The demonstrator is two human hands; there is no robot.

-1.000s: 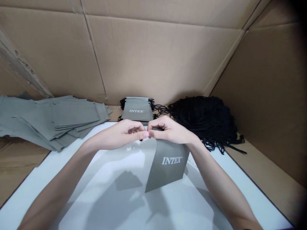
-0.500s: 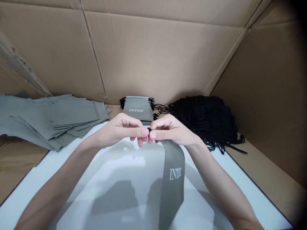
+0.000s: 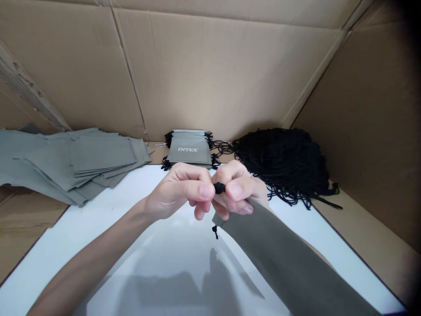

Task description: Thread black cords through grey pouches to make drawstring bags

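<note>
Between my fingertips is a black cord knot (image 3: 219, 188). My left hand (image 3: 187, 189) pinches it from the left, and my right hand (image 3: 239, 186) pinches it from the right. A grey fabric drawstring bag (image 3: 279, 254) hangs from my right hand and runs down across my right forearm, its lettering out of sight. At the bag's upper left corner, a second small black knot with a short tail (image 3: 215, 231) dangles below my fingers. The cord ends inside my fingers are hidden.
Behind my hands lies a neat stack of grey INTEX bags (image 3: 189, 149) with black cord ends. Many loose grey bags (image 3: 82, 162) are heaped at left, a pile of black cords (image 3: 286, 162) at right. Cardboard walls (image 3: 210, 70) enclose the white table (image 3: 128, 228).
Both hands have come slightly lower and nearer, with the right turned more. The bag has swung right over my forearm, and a knot at its corner now shows.
</note>
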